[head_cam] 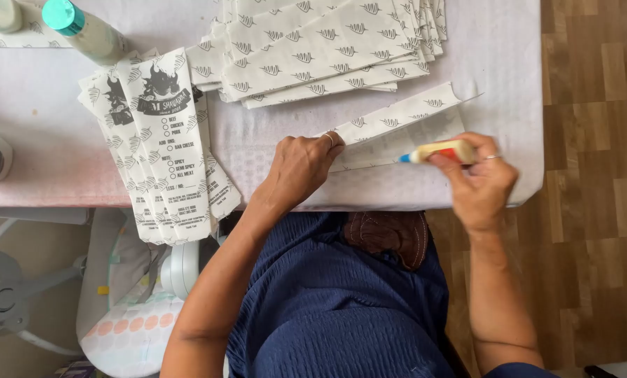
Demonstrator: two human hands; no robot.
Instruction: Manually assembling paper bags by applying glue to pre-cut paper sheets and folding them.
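A fanned stack of long white paper bags [161, 140] with black printed panels lies at the worktop's [40, 147] left front edge. A larger pile of leaf-patterned white bags [320, 45] sits at the far middle. 1 unfinished bag [397, 129] lies under the hands.

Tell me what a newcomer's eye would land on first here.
First, the two hands at the table's near edge: the left hand presses down a long printed paper sleeve while the right hand holds a glue stick in its grip, tip pointing at the paper. Next, a fanned stack of finished sleeves overhangs the near edge at left, and a bigger pile of leaf-patterned sheets lies at the far side.
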